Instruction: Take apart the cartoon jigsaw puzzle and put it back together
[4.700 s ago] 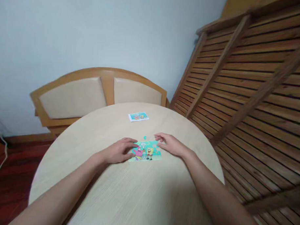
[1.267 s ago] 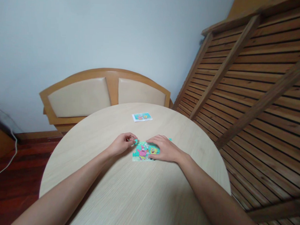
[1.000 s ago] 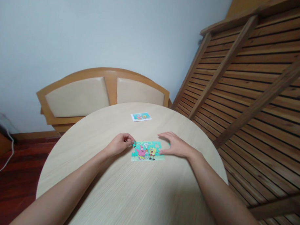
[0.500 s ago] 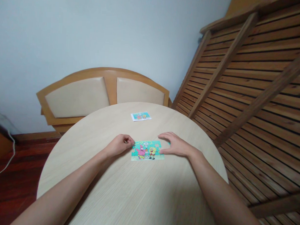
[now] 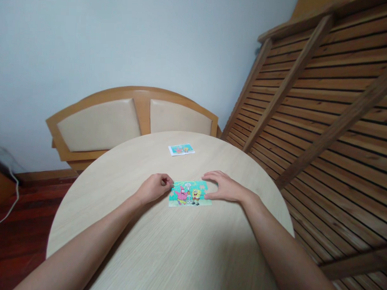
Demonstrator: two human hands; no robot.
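A small turquoise cartoon picture, apparently a jigsaw puzzle (image 5: pixel 188 199), lies flat on the round pale wooden table (image 5: pixel 164 249). It shows a pink starfish figure, a yellow square figure and a taller pale one between them. At its upper left corner, my left hand (image 5: pixel 154 188) is closed in a pinch. A tiny dark spot shows at those fingertips, too small to name. My right hand (image 5: pixel 225 186) is open at the right end, thumb on or beside the right edge and fingers by the upper right corner, which it partly covers.
Farther back on the table lies a white-edged card (image 5: pixel 182 150) with a similar cartoon picture. Beyond the table stands a wood-framed padded backrest (image 5: pixel 100 122) against the wall. A slatted wooden panel (image 5: pixel 324 107) leans at the right. A white cable (image 5: pixel 15 194) hangs at the left.
My right fingers have shifted very slightly left along the puzzle's upper edge. My left hand keeps its pinch at the corner, and the puzzle and card stay in place.
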